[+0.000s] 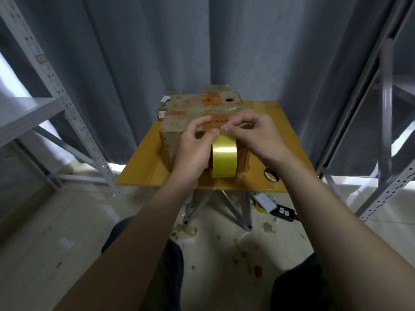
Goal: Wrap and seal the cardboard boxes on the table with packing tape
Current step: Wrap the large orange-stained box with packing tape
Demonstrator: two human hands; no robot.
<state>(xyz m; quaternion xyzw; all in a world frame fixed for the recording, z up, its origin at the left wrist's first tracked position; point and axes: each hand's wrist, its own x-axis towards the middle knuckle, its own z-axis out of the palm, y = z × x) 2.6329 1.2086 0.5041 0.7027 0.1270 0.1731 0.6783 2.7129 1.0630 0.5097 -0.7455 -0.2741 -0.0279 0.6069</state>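
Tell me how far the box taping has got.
Done: a glossy strip, seemingly clear tape, already crosses the cardboard box top. In hand: the left hand holds the yellow tape roll against the box's near edge while the right hand pinches its top. Left: no yellow tape lies on the box yet.

Tape roll (224, 158): glossy yellow plastic film, smooth, catching light.
Box (193, 117): matt brown cardboard, scuffed, with torn orange patches.
Counter (280, 140): smooth varnished wood, light sheen.
Curtain (157, 52): soft matt grey cloth.
Shelving (74, 122): grey painted perforated metal.
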